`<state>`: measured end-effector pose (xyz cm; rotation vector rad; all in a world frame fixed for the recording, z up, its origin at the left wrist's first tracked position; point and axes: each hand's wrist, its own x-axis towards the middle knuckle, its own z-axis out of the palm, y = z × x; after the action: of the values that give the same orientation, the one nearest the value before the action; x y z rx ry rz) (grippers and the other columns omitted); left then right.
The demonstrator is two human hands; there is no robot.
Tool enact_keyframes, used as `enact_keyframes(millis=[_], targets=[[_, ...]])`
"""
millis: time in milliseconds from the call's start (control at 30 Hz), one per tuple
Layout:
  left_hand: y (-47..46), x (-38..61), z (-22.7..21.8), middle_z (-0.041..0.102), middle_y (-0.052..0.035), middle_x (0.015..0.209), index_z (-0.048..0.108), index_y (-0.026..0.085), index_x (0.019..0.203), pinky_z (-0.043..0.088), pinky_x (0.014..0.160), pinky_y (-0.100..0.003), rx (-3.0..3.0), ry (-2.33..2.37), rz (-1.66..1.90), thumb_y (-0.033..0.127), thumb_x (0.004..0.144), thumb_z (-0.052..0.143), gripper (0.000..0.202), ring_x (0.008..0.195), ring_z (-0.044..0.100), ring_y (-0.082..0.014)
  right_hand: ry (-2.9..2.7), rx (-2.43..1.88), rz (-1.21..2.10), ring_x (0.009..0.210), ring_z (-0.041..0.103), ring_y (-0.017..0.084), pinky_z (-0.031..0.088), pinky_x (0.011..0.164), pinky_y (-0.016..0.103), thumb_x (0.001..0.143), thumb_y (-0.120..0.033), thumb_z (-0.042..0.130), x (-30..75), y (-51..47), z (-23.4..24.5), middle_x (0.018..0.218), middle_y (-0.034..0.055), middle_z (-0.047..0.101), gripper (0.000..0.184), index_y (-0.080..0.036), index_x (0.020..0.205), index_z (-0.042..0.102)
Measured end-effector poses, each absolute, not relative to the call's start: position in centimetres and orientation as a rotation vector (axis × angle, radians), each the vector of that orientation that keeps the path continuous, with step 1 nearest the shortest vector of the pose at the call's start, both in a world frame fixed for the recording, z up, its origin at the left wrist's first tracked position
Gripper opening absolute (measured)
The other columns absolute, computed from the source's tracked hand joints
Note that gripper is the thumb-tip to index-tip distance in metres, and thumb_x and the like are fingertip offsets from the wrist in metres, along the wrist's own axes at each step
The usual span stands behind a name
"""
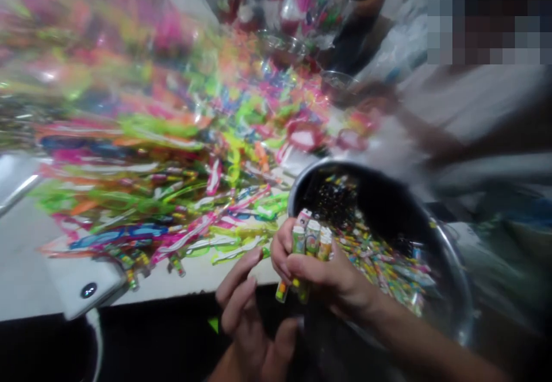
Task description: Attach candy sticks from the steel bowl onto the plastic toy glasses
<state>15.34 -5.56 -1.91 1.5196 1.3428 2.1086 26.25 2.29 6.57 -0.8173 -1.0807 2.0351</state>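
Note:
My right hand [345,278] is closed around several small clear tubes [312,239] with white caps and printed labels. Small coloured pieces, some yellow and orange, show inside the lower ends of the tubes. Left of it and slightly lower, my left hand [254,321] has its fingers spread and curved, with nothing in it. Just behind and to the right of my right hand is a large round metal basin [446,249]. Many similar small tubes [379,264] lie in it.
A heap of bright plastic pieces [142,169] in green, pink, orange and blue covers much of the white table [21,293]. A white box-shaped device [80,290] with a cable [98,342] sits at the front edge. Another person's blurred arm [414,129] reaches in from the right.

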Motion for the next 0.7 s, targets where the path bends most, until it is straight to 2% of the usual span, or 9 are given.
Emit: enact_keyframes(millis=[133,200,267,467,567,633,700], targets=[[-3.3,12.6,-1.7,0.035,-0.0207,0.155,0.020,0.023,0.161,0.043,0.115,-0.064,1.856,1.129,1.732,0.049,0.104,0.047,0.068,0.149,0.036,-0.0371,-0.853,-0.794,2.224,0.063,0.050,0.012,0.043,0.062,0.024,0.069,-0.037,0.093,25.0,2.3,5.8,0.069,-0.0031,0.057,0.037,-0.018,0.084,0.065],[-3.2,10.6,-1.8,0.035,-0.0216,0.158,0.021,0.023,0.161,0.040,0.118,-0.066,1.977,1.072,1.546,0.061,0.100,0.048,0.076,0.153,0.032,-0.0386,-0.850,-0.820,2.245,0.063,0.052,0.011,0.044,0.062,0.023,0.069,-0.033,0.093,24.9,2.3,5.3,0.069,-0.0031,0.059,0.035,-0.017,0.086,0.068],[-3.4,8.8,-1.7,0.036,-0.0221,0.160,0.021,0.025,0.162,0.039,0.118,-0.066,2.045,1.047,1.419,0.066,0.096,0.053,0.083,0.154,0.031,-0.0390,-0.879,-0.836,2.256,0.064,0.055,0.011,0.045,0.064,0.022,0.069,-0.028,0.094,25.2,2.2,5.0,0.073,-0.0018,0.063,0.033,-0.015,0.088,0.070],[-3.0,6.4,-0.4,0.041,-0.0237,0.160,0.009,0.025,0.165,0.049,0.113,-0.060,2.188,1.083,1.259,0.052,0.093,0.067,0.096,0.151,0.041,-0.0373,-0.984,-0.918,2.354,0.079,0.066,0.015,0.051,0.069,0.024,0.074,-0.019,0.093,26.6,2.1,4.7,0.090,0.0020,0.073,0.041,-0.019,0.108,0.072],[-2.3,6.2,0.1,0.047,-0.0228,0.156,0.010,0.023,0.166,0.048,0.114,-0.059,2.352,1.016,1.263,0.044,0.099,0.061,0.086,0.152,0.038,-0.0353,-1.091,-0.884,2.358,0.081,0.066,0.014,0.053,0.073,0.023,0.074,-0.016,0.092,26.7,2.0,4.6,0.092,0.0009,0.073,0.042,-0.018,0.111,0.071],[-2.2,6.2,0.1,0.049,-0.0227,0.155,0.009,0.020,0.166,0.046,0.117,-0.056,2.448,0.955,1.307,0.035,0.103,0.056,0.080,0.154,0.035,-0.0321,-1.185,-0.818,2.357,0.083,0.066,0.013,0.054,0.075,0.022,0.078,-0.016,0.089,26.3,1.7,4.4,0.095,0.0006,0.072,0.034,-0.017,0.108,0.072],[-2.3,6.3,-0.3,0.051,-0.0191,0.154,0.012,0.023,0.166,0.047,0.118,-0.052,2.480,0.911,1.370,0.027,0.105,0.051,0.073,0.152,0.039,-0.0288,-1.247,-0.776,2.356,0.082,0.065,0.012,0.053,0.072,0.020,0.081,-0.016,0.086,25.8,1.3,4.2,0.095,0.0001,0.071,0.030,-0.017,0.107,0.071]])
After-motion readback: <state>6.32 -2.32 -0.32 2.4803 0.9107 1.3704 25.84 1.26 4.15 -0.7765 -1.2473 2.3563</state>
